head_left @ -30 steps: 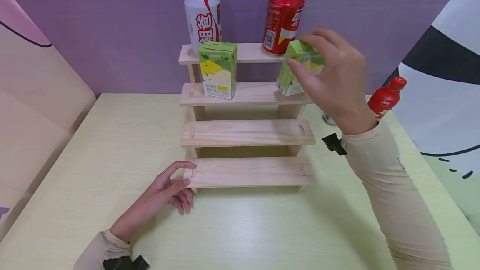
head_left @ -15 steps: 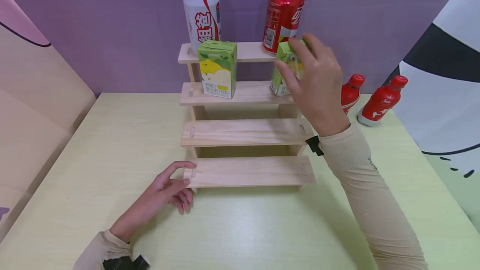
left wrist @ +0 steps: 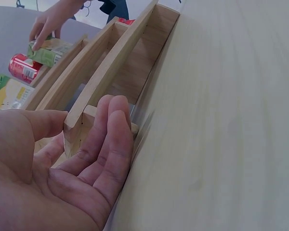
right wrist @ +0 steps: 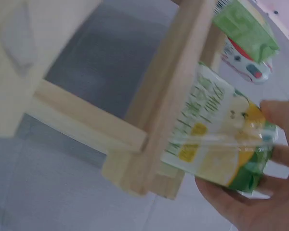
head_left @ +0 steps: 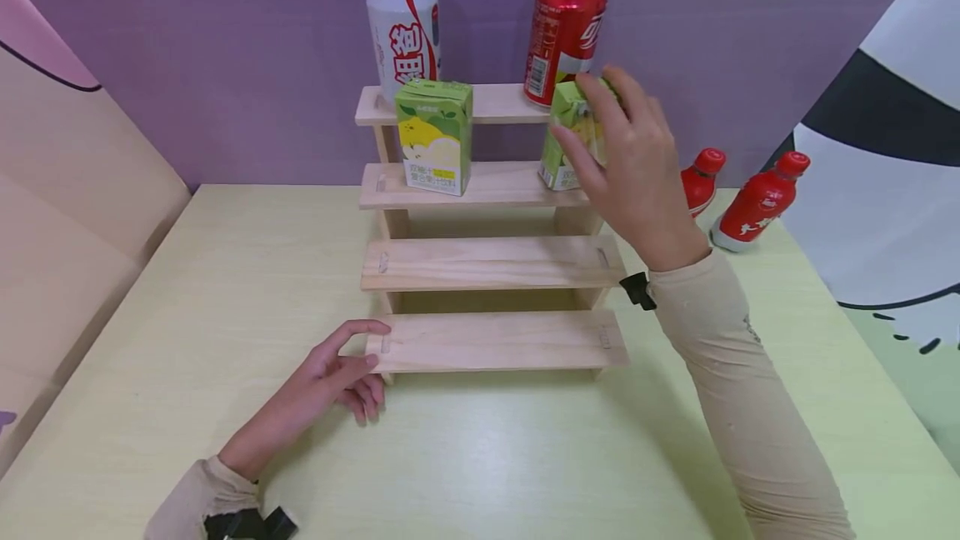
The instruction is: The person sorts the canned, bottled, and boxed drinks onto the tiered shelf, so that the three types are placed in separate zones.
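Note:
My right hand [head_left: 639, 169] grips a green juice carton [head_left: 555, 167] by its upper part, thumb on one side and fingers on the other. The carton stands on the right end of the second-highest board of a stepped wooden shelf [head_left: 495, 263]. In the right wrist view, the carton's yellow-and-white printed face [right wrist: 224, 139] meets the board's edge. At the lowest board's left end, my left hand [head_left: 330, 380] pinches the corner between thumb and index finger; its other fingers [left wrist: 118, 139] curl below. A matching juice carton [head_left: 433, 140] stands upright at the second-highest board's left.
A white can [head_left: 403, 32] and a red can [head_left: 566, 36] stand on the top board. Two red-capped bottles, a tilted-looking one [head_left: 761, 202] and one partly behind my right wrist [head_left: 701, 180], are on the table [head_left: 480, 457] at right. A purple backdrop [head_left: 262, 65] rises behind.
My right hand has moved left with the carton, which went from tilted to upright on the board. The bottles came out from behind the right arm. The left hand stays put.

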A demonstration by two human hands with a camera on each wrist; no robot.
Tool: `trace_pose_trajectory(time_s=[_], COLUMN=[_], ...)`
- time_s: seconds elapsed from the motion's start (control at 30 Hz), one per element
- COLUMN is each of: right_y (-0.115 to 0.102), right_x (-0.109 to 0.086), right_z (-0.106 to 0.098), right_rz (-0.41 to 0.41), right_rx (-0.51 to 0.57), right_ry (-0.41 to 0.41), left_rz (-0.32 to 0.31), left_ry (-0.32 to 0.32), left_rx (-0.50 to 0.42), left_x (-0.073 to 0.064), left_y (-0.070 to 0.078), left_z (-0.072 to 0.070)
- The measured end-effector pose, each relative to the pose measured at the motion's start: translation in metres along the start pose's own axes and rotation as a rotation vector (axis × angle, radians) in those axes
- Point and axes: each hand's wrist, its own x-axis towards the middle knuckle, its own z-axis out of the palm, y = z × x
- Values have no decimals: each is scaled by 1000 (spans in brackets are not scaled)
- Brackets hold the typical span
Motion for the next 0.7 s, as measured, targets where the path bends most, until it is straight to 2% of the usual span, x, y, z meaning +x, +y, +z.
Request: trace_pose_trajectory(time_s=[0.27, 0.57, 0.7], right_y=[9, 22, 25], right_x=[6, -7, -15], right_z=[-3, -1, -4], right_rz=[20, 75, 73], right_rx=[142, 209, 223], right_ry=[-17, 21, 29], left_rz=[7, 10, 12], left_ry=[1, -9, -7], left_rx=[-2, 1, 4], left_x=[1, 1, 0], left_y=[0, 0, 0], left_z=[-2, 0, 0])
